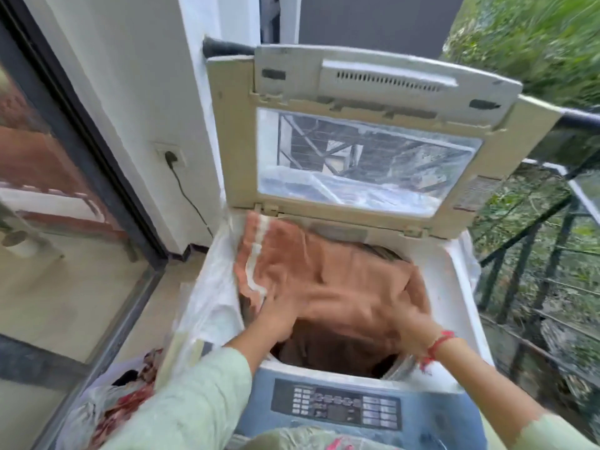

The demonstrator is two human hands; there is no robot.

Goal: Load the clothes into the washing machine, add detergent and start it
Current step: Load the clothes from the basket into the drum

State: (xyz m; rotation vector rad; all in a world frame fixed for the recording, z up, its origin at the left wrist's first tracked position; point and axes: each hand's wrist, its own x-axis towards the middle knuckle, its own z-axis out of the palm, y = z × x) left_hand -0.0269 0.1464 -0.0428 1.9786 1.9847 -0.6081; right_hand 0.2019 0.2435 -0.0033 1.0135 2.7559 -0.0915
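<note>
A top-loading washing machine (454,274) stands in front of me with its lid (363,92) raised upright. An orange-brown cloth with a white stripe (324,267) is draped over the drum opening, part of it hanging inside. My left hand (276,316) grips the cloth at its near left side. My right hand (412,326), with a red thread at the wrist, holds the cloth's near right side. Both hands are motion-blurred. The control panel (337,404) lies at the machine's near edge.
A plastic bag of patterned clothes (113,401) sits on the floor at lower left. A wall socket with a plugged cable (170,155) is on the white wall. A glass sliding door (48,190) is left, and a black balcony railing (535,235) with greenery is right.
</note>
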